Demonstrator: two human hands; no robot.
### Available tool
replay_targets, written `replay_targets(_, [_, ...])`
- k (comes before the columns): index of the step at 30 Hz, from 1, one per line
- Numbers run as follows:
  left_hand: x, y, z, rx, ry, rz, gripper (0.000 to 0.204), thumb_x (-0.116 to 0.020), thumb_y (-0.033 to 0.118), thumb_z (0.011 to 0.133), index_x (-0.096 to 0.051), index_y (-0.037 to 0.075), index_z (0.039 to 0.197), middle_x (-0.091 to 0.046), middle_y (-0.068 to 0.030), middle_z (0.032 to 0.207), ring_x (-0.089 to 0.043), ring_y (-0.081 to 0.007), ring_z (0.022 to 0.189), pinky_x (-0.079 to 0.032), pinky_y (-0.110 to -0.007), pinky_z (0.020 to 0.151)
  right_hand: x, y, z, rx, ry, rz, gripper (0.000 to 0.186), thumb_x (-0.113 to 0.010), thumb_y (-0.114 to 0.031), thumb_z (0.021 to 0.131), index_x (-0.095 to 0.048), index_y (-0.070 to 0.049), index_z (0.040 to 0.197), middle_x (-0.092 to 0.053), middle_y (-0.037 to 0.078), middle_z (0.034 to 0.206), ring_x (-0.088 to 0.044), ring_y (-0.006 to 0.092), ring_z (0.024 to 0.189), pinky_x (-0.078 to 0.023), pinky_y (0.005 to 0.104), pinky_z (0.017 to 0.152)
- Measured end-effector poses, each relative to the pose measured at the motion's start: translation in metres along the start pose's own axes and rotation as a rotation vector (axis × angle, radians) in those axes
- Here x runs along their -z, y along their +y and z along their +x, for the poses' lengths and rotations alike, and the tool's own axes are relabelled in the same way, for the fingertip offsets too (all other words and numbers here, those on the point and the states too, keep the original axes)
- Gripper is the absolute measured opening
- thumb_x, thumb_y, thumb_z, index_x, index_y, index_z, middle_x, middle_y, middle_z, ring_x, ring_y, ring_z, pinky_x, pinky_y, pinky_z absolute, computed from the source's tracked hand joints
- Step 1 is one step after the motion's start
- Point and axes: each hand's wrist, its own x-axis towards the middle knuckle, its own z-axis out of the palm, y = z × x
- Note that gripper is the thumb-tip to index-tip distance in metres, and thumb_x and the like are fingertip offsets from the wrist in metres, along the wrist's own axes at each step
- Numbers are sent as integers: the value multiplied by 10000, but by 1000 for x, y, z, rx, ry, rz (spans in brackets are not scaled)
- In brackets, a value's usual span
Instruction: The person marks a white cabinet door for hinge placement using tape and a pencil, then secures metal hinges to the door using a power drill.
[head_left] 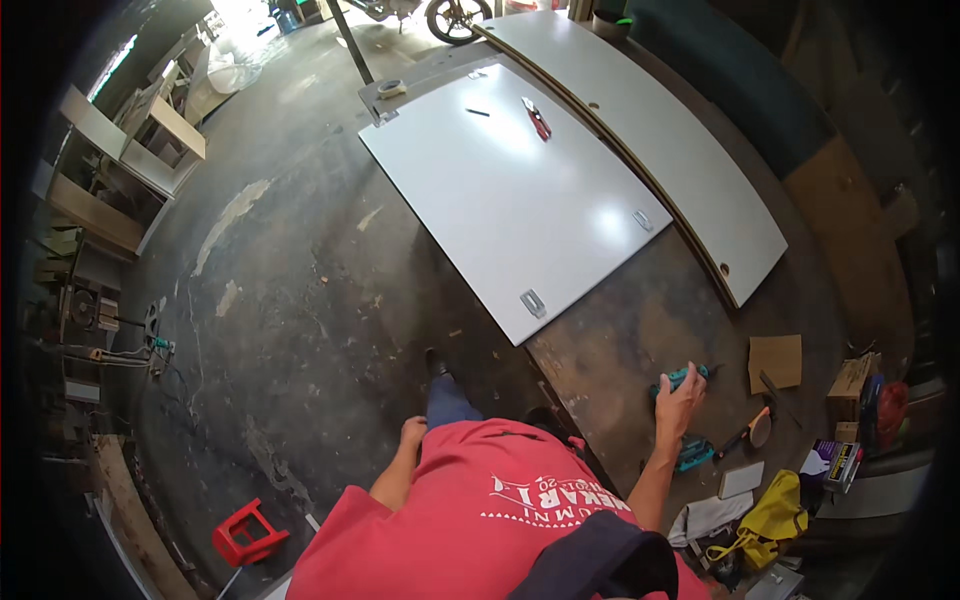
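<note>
My right hand (678, 402) reaches over the brown work surface at the right, its fingers closed around a teal cordless drill (690, 378). Part of the drill is hidden under those fingers. Just below, beside my forearm, lies a second teal power tool (693, 455). My left hand (412, 431) hangs low by my left side, next to my leg, and its fingers are too small to make out. Ahead is a flat white panel (480, 200) with metal fittings (533, 303) near its corners. Red-handled pliers (537, 119) and a short dark stick (478, 113) rest on it.
A longer white panel (670, 150) lies along the right. Near my right arm are a hammer (735, 443), a cardboard piece (775, 364) and a yellow bag (780, 515). A red plastic stool (249, 533) stands lower left. Wooden boards (180, 132) line the left side.
</note>
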Motion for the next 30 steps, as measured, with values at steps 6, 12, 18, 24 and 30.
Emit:
replay_targets(6, [72, -6, 55, 133, -222, -262, 408, -803, 222, 808, -739, 4, 1147, -753, -143, 1079, -708, -210, 944, -570, -353, 847, -45, -156, 19, 175, -121, 164, 463, -778, -182, 834, -635, -14, 1242, -595, 181, 1235, -558, 388, 1161, -456, 471, 996])
replay_targets(12, [187, 7, 113, 179, 116, -640, 377, -675, 135, 881, -677, 36, 1245, -761, -109, 978, -703, -147, 780, -536, -277, 682, -134, -318, 36, 390, -232, 309, 408, -788, -192, 812, -684, -54, 1182, -628, 172, 1201, -586, 374, 1130, -481, 464, 978])
replay_targets(18, [310, 97, 130, -59, 155, -732, 392, -636, 105, 921, -618, 32, 1305, -745, -49, 898, -701, -130, 794, -503, -249, 704, -174, -463, 76, 542, -272, 425, 390, -781, -220, 827, -691, -70, 1176, -658, 178, 1183, -610, 385, 1103, -497, 465, 964])
replay_targets(24, [393, 254, 134, -400, 247, -1009, 337, -636, 75, 947, -622, 31, 1281, -715, -49, 1052, -672, -137, 952, -522, -279, 859, -254, -516, 177, 492, -315, 465, 386, -772, -215, 833, -692, -61, 1178, -666, 189, 1194, -617, 411, 1096, -501, 471, 978])
replay_targets(30, [564, 493, -30, -1620, 1073, -449, 421, -459, 309, 964, -569, -39, 1173, -655, -190, 1073, -629, -273, 1049, -445, -397, 1043, -329, -561, 300, 401, -171, 311, 531, -747, -210, 857, -589, -67, 1343, -572, 186, 1373, -577, 423, 1184, -497, 464, 1024])
